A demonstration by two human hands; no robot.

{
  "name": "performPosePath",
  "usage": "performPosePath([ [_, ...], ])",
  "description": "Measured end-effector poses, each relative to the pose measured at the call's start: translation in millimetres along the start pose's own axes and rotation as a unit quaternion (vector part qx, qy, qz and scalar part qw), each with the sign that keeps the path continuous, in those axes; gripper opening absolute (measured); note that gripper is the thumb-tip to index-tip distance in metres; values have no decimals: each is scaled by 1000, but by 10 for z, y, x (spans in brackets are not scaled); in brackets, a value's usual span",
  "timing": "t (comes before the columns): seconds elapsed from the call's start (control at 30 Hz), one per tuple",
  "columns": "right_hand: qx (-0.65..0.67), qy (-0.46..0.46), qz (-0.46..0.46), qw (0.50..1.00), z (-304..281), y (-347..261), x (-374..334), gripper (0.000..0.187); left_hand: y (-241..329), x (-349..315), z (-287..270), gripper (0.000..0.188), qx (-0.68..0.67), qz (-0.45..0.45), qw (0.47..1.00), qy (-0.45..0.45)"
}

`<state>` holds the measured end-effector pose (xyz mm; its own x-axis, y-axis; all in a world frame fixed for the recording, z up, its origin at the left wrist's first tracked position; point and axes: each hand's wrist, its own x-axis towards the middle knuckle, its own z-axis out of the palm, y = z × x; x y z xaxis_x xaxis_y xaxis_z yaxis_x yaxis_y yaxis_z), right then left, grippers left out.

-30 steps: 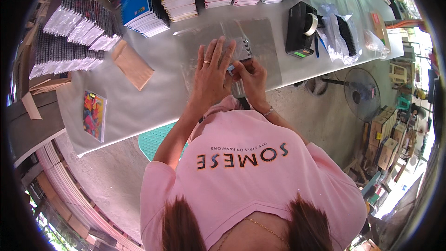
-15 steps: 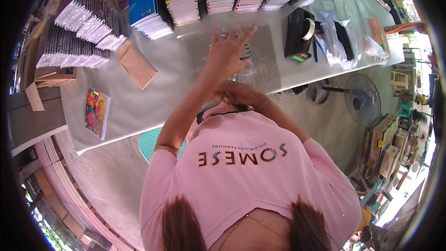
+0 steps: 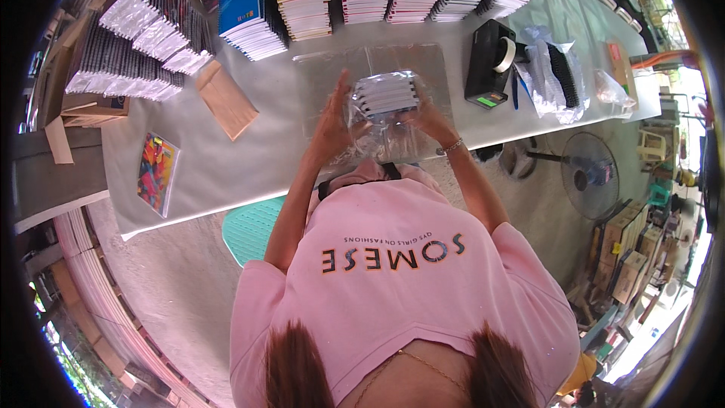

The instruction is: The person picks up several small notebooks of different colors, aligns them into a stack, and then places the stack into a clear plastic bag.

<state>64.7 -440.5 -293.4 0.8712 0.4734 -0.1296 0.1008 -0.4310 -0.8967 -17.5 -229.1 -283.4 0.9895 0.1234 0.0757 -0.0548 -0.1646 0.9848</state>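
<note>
A small stack of spiral notebooks [image 3: 387, 95] in clear plastic wrap stands in front of me, white page edges and dark coils showing. My left hand [image 3: 332, 127] is along its left side, fingers stretched out and the thumb near the loose plastic. On the other side, my right hand [image 3: 429, 119] grips the bundle's right edge, its fingertips partly hidden by the glossy wrap. Beneath lies a flat clear plastic sheet [image 3: 317, 68] on the grey-covered table [image 3: 219, 174].
Colourful notebook stacks, such as the yellow one [image 3: 303, 0], line the far side. Plastic-wrapped notebooks [image 3: 143, 30] rise at the left, near a brown envelope [image 3: 226, 100] and a single notebook [image 3: 157, 174]. A black tape dispenser [image 3: 487, 64] is at the right, with a fan [image 3: 589, 170] beyond the table edge.
My hands were crossed, the left above the bundle. They have moved apart to its two sides, and the wrapped stack now shows between them.
</note>
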Motion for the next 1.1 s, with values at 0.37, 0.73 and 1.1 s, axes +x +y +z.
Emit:
performPosePath([
  [0.37,-93,65,-271,956,-784,-1503,-83,32,1508,189,-333,30,337,292,895,-2],
  [0.73,-126,-22,-97,987,-779,-1842,168,33,1656,150,-398,31,171,47,984,-16],
  [1.1,-200,-120,-156,960,-727,-1606,478,46,1317,426,-253,37,174,-6,982,77],
])
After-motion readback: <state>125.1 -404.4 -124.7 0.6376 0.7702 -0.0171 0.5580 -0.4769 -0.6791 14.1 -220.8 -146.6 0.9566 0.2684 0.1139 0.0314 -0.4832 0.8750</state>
